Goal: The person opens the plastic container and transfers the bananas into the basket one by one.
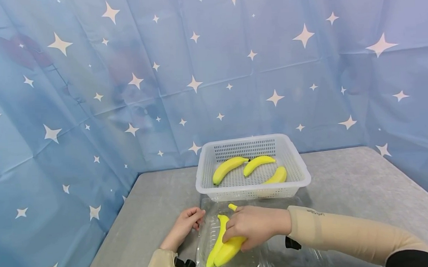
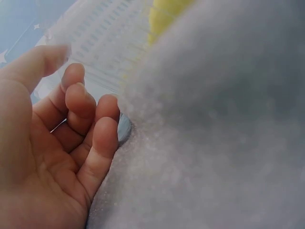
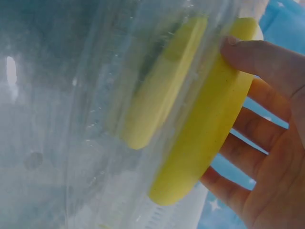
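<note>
On the near edge of the grey table (image 1: 345, 175), a clear plastic clamshell tray (image 1: 241, 263) lies open, and two yellow bananas rest in its left compartment. The right hand (image 1: 255, 225) lies over the banana nearer to it (image 1: 229, 248), fingers curled round the fruit and gripping its middle; the right wrist view shows the thumb (image 3: 267, 62) across the banana's top and the other fingers (image 3: 238, 152) wrapped under its far side, with the banana's side pressed against the tray's clear wall. The second banana (image 1: 218, 237) lies just beside it on the left, touching or nearly touching it along its length, its tip pointing away from the person.

To the left of the tray, the left hand (image 1: 183, 226) rests on the table with its fingers loosely curled and holding nothing; its fingertips are just beside the tray's left rim. In the left wrist view the fingers (image 2: 102, 138) bend inward over the palm and lie against the grey table surface.

Behind the tray, touching or almost touching its far edge, stands a white perforated plastic basket (image 1: 301, 165) holding three more bananas (image 1: 228, 168), well apart from the hands. A blue backdrop with white stars (image 1: 90, 95) hangs behind and to the left of the table.
</note>
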`<state>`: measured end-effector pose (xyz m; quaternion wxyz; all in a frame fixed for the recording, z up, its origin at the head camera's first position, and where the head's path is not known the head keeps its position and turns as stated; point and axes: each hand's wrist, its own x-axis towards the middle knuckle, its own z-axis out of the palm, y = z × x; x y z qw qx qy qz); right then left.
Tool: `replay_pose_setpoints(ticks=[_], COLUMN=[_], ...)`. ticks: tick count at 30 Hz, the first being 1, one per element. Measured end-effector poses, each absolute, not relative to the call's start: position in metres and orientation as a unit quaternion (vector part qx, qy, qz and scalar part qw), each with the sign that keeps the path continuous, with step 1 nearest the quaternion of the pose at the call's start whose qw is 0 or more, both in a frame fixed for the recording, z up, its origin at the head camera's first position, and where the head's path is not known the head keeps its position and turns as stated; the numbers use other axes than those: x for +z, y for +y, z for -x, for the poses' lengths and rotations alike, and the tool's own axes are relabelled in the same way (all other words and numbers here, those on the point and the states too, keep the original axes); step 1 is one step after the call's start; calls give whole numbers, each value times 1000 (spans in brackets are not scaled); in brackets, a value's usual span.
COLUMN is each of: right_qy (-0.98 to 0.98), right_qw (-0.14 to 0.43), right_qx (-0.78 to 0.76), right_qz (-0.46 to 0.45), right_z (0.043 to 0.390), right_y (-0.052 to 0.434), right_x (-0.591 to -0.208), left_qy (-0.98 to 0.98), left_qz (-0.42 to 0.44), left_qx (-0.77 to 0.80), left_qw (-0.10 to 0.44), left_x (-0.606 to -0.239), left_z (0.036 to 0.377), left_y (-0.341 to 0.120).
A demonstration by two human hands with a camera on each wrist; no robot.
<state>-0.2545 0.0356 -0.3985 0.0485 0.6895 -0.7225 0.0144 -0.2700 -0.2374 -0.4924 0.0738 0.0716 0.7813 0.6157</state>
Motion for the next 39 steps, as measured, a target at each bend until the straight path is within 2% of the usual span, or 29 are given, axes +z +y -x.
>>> replay_pose_setpoints(ticks=[8, 23, 39], right_qy=[-727, -725, -727], right_qw=[59, 81, 80], right_qx=[17, 29, 43], right_qz=[-684, -684, -681], right_z=[253, 253, 252], right_y=[37, 35, 37], right_x=[-390, -372, -363], left_qy=[780, 777, 785], left_qz=[-83, -81, -70], left_qx=[615, 620, 611], left_qw=[76, 78, 76], left_x=[-468, -464, -493], left_z=[256, 253, 271], left_y=[-230, -229, -238])
